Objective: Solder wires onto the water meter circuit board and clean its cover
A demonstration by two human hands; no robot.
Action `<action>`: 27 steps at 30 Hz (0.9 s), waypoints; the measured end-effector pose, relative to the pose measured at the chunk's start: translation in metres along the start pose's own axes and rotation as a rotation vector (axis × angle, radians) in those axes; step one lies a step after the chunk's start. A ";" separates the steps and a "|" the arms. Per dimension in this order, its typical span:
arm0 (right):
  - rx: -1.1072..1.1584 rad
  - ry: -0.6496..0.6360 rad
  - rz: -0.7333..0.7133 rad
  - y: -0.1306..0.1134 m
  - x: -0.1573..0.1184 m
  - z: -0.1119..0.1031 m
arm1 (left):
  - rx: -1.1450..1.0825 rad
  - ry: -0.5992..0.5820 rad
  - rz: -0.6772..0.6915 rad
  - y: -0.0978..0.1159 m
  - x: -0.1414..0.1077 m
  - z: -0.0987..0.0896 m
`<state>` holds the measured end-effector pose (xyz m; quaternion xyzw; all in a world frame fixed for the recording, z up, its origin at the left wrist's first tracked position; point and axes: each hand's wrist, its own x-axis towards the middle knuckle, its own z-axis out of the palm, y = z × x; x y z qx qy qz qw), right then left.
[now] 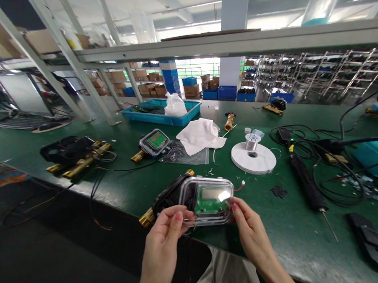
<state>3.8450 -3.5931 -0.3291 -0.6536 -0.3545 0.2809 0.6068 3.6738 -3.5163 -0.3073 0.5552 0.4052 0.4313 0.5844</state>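
Between my two hands is a clear plastic cover (187, 197), gripped at its left edge by my left hand (169, 232) and at its right edge by my right hand (247, 223). Through it a green circuit board (208, 204) with a grey display shows. Behind and to the left of the cover lies a black meter housing (166, 196) with brass pipe ends (146, 218) sticking out. Whether the cover touches the housing I cannot tell. A small connector on a red wire (241, 186) lies just beyond my right hand.
A white reel (241, 157) carries a solder spool (252, 141). To the right are an electric screwdriver (306, 181) and tangled cables. Further back are a white cloth (201, 134), another meter (155, 141) and a blue tray (152, 118). Brass-piped units (71, 151) lie left.
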 end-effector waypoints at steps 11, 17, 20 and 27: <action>-0.151 0.036 -0.023 0.055 0.008 -0.037 | 0.741 -0.348 1.064 -0.072 -0.023 0.006; -0.424 0.172 -0.146 0.054 -0.007 -0.053 | 0.932 -0.284 1.225 -0.062 -0.023 0.004; -0.577 0.274 -0.212 0.053 -0.029 -0.076 | 0.943 -0.277 1.279 -0.055 -0.028 -0.005; -0.903 0.473 -0.315 0.066 -0.079 -0.126 | 0.745 -0.334 1.223 -0.045 -0.041 -0.016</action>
